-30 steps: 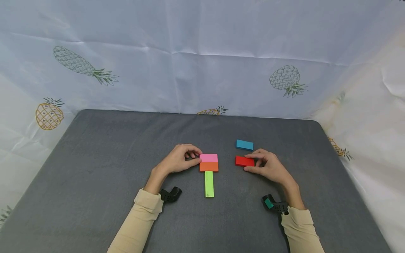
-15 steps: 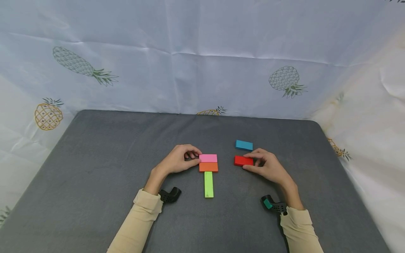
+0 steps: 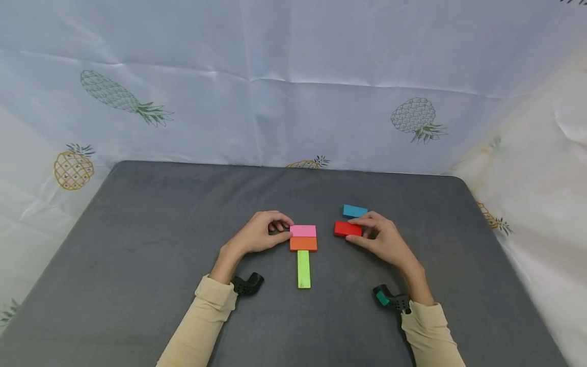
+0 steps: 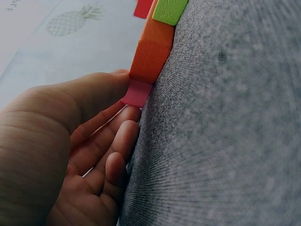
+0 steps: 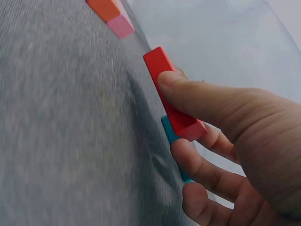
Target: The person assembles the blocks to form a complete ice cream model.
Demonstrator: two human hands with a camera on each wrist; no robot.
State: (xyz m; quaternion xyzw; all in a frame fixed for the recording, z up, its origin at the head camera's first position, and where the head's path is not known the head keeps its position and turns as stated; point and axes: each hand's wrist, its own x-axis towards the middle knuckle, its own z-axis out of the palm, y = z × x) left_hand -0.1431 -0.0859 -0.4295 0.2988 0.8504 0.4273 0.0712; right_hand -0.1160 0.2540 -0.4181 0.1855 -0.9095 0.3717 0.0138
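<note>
Red block: a flat, oblong red block with a painted, wood-like face (image 3: 344, 228), right of centre in the head frame; its long axis runs nearly left to right, the left end slightly higher, and in the right wrist frame it slants from upper centre down toward the lower right.
Right hand: the right hand (image 3: 382, 237) pinches the red block's right half between thumb and fingers, the other fingers loosely bent below.
Pink block: a matching pink oblong (image 3: 302, 231) at mid-frame, long axis level, left to right.
Left hand: the left hand (image 3: 259, 232) pinches the pink block's left end with thumb and forefinger; the remaining fingers curl loosely.
Orange block: an orange oblong (image 3: 303, 244) parallel to the pink one, their long sides touching.
Green block: a lime-green oblong (image 3: 303, 270) turned upright in the frame, its top end against the middle of the orange block's lower edge.
Blue block: a blue oblong (image 3: 354, 211) just above the red one, sloping slightly down to the right.
Surface: a dark grey, ribbed fabric cover (image 3: 137, 265) with rounded far corners.
Room: a creased, pale fabric curtain (image 3: 183, 30) printed with pineapples, green outlines at upper left and upper right, a yellow one at left.
Wrists: rolled beige sleeves (image 3: 202, 321) and black plastic camera mounts (image 3: 247, 284).
</note>
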